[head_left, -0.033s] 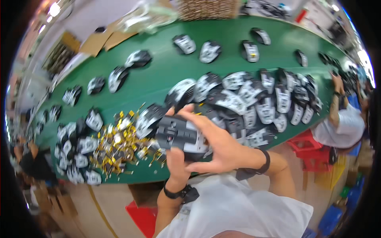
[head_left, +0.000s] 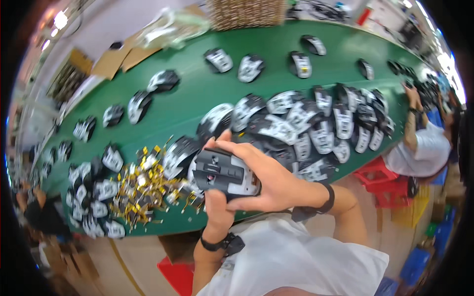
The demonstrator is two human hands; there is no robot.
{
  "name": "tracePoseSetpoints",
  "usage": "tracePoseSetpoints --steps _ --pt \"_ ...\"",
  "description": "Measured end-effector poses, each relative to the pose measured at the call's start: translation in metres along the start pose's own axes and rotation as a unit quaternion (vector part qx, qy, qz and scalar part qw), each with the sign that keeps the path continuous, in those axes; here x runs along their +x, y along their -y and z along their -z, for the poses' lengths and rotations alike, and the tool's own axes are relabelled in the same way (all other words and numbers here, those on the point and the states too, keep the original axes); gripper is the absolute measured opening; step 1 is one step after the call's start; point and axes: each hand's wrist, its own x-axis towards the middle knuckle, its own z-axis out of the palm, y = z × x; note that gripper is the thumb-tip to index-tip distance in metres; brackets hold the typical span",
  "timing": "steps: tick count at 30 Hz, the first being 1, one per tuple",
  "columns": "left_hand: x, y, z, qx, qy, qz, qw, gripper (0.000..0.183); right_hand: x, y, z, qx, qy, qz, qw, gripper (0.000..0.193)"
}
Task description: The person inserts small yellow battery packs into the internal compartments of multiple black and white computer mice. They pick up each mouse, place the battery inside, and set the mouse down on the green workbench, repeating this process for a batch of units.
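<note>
Between both hands is a black and white plastic housing [head_left: 216, 170], curved like a computer mouse, its dark face with slots and small openings turned up. My left hand [head_left: 217, 209] grips its near left side, the thumb against the near edge; its other fingers are largely hidden beneath. My right hand [head_left: 271, 180] wraps the right side, with index finger along the far edge and thumb along the near edge. Beside the hands, on the green table [head_left: 192, 96], lies a heap of small gold and dark flat strip-like parts [head_left: 143, 190]. Another similar housing [head_left: 180, 157] rests just beyond the held one.
Many similar housings [head_left: 323, 135] are clustered at right, and a smaller group [head_left: 94, 207] sits at left. More stand spaced along the far side. Cardboard [head_left: 113, 61], a plastic bag [head_left: 173, 29] and a woven-looking stack [head_left: 247, 14] line the back. A co-worker [head_left: 419, 148] sits at right near red stools [head_left: 380, 180].
The housing has turned slightly in my hands, so its slotted face shows more squarely. Most of the scene has shifted a little to the left in view.
</note>
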Motion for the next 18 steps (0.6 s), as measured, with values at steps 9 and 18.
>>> tracePoseSetpoints --steps 9,18 --pt "-0.003 -0.02 0.028 0.128 0.112 0.055 0.984 0.073 0.02 -0.124 0.283 -0.379 -0.24 -0.28 0.849 0.073" --pt "-0.038 -0.023 0.094 0.137 -0.038 0.063 0.988 0.048 -0.019 -0.267 0.424 -0.539 -0.23 -0.504 0.634 0.047"
